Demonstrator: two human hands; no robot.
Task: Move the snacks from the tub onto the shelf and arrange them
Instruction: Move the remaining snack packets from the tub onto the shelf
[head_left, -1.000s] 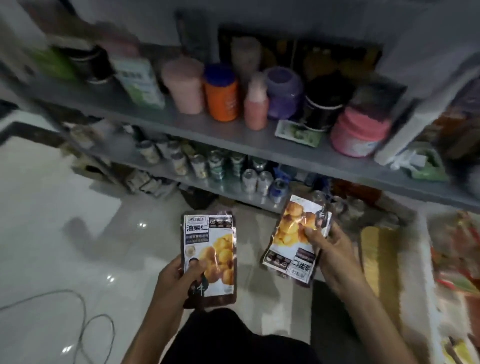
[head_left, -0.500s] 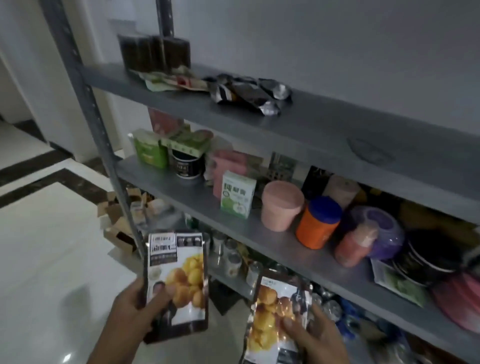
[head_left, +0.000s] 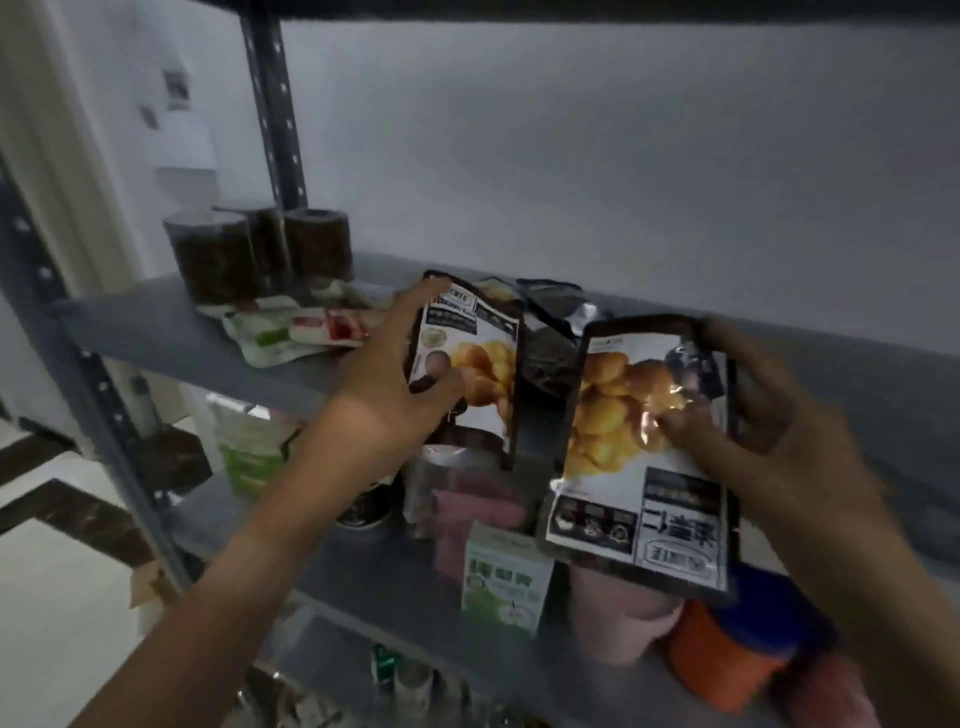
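A grey metal shelf (head_left: 171, 332) fills the view. The right hand (head_left: 779, 431) is closed on a large upside-down glossy snack pouch (head_left: 644, 457) before its edge; the left hand (head_left: 395, 384) clasps a smaller upright matching pouch (head_left: 472, 364) over the board.

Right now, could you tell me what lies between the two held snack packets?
In the head view, a crumpled dark foil packet on the shelf shows between them.

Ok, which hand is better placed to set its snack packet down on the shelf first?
Left. The left hand holds its packet upright at the shelf edge beside the foil packets; the right hand holds its packet lower and upside down.
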